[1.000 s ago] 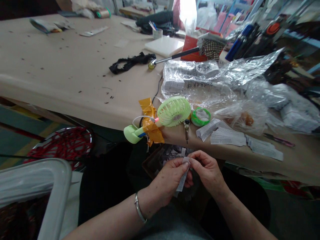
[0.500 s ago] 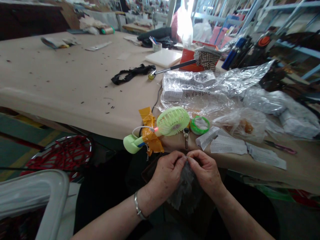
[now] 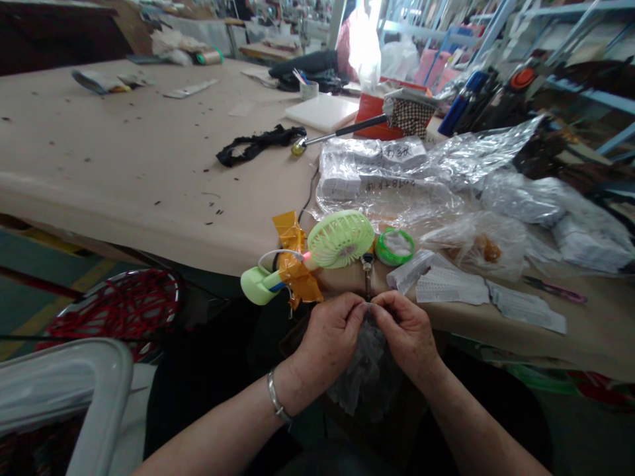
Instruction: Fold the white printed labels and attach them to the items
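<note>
My left hand [image 3: 331,337] and my right hand [image 3: 405,330] meet at the table's front edge, each pinching with thumb and forefinger. Between the fingertips shows a thin, pale bit too small to name. Below the hands hangs a bunch of translucent whitish strips [image 3: 366,380]; whether the pinched bit belongs to it I cannot tell. Just beyond my fingers, a small metal piece with a dark knob [image 3: 368,263] sits at the edge. A light green handheld fan [image 3: 340,239], fixed with orange-brown tape [image 3: 298,271], stands to its left. Right of it lies a green-rimmed round container [image 3: 395,246].
Printed paper labels [image 3: 451,285] and pink-handled snippers [image 3: 556,289] lie at the right edge. Behind them are clear plastic bags [image 3: 391,178] and a dark-handled rod [image 3: 342,134]. A black fabric strip [image 3: 258,145] lies farther back. A white-framed container [image 3: 106,390] stands lower left.
Both hands have shifted slightly up in the picture, still pinched together. The whole scene sits a little farther left, as the view has turned slightly.
</note>
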`<state>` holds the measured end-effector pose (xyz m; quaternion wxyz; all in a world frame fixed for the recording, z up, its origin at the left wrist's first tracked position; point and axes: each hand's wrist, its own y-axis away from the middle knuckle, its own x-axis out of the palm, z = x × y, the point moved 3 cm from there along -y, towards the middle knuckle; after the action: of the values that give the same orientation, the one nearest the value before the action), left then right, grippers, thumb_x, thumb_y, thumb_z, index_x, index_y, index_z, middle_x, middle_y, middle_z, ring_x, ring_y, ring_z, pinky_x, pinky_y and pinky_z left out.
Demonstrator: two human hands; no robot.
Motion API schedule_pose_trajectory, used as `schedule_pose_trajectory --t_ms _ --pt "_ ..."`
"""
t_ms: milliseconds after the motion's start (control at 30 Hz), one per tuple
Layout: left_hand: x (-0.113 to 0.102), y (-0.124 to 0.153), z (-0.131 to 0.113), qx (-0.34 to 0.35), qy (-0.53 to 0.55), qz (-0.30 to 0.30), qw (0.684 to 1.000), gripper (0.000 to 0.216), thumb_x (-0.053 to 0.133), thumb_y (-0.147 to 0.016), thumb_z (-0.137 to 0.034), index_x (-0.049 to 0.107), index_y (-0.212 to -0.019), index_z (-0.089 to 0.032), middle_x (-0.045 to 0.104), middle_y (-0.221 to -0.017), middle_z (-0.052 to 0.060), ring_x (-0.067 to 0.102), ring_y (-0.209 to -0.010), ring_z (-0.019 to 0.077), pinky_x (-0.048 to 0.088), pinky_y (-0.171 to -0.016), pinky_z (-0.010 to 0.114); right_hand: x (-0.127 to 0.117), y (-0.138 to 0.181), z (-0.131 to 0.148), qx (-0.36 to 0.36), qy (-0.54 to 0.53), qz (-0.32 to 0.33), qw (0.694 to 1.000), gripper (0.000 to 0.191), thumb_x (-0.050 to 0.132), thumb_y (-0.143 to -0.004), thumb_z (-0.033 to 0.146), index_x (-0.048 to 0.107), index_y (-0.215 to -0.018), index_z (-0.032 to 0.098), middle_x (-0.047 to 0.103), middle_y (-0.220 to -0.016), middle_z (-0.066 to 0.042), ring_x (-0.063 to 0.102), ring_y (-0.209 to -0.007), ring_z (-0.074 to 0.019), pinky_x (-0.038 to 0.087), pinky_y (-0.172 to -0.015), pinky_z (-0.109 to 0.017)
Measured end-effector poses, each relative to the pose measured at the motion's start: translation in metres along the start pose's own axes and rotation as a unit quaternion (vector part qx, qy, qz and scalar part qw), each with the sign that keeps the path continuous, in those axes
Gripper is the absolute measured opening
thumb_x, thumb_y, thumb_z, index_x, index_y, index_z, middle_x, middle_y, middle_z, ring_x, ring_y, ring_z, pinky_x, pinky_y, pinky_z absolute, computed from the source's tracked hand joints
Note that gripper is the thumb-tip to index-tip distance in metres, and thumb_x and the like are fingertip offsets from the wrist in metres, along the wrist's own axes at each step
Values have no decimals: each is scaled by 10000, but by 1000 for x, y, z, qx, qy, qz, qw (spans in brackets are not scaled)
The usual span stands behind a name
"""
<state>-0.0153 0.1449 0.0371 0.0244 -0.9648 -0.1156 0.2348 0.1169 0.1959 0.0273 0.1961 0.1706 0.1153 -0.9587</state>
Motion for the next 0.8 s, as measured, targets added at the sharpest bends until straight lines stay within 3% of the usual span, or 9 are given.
schedule_pose_trajectory --t_ms 633,800 --pt "3 -9 6 13 6 -10 1000 224 483 -884 -212 607 -704 -164 560 -621 -28 505 -594 99 361 -580 206 1 -2 -1 -21 9 -19 1000 98 544 -852 245 587 -781 193 545 -648 41 503 -599 -99 413 -582 -199" --pt "1 3 3 2 24 0 1000 205 483 -890 -228 627 -756 -169 599 -656 -21 540 -614 103 390 -594 202 -2 7 3 -33 29 -2 999 73 564 -864 251 618 -852 203 630 -715 29 584 -649 -111 462 -617 -196"
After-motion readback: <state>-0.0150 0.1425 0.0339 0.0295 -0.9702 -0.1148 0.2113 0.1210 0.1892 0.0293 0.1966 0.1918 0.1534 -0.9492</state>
